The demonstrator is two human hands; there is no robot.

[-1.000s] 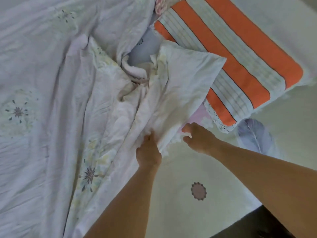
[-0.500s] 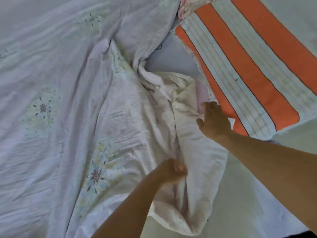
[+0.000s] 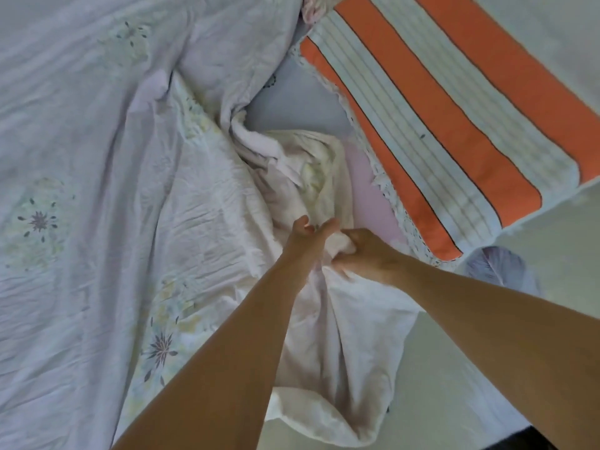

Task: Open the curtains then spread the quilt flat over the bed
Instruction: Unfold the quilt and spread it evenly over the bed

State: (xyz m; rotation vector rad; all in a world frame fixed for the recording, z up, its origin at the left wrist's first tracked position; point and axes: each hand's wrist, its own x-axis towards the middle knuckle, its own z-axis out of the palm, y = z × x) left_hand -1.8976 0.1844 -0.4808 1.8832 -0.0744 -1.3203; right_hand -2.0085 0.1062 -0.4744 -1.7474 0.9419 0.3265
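Shifted beside the left hand point(image 3: 310, 237), the right hand point(image 3: 368, 256) clutches bunched quilt point(image 3: 194, 222); left grip lies open. One-sided pulling could twist it.

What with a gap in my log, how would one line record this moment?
quilt: bunched, not flat | left hand: fingers extended at fold | right hand: grips fold | striped pillow: uncovered

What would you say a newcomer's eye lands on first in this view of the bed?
The orange-striped pillow at upper right stands out most. At centre, the right hand grips a bunched fold of the quilt while the left hand touches it alongside. The rest of the quilt lies rumpled across the left.
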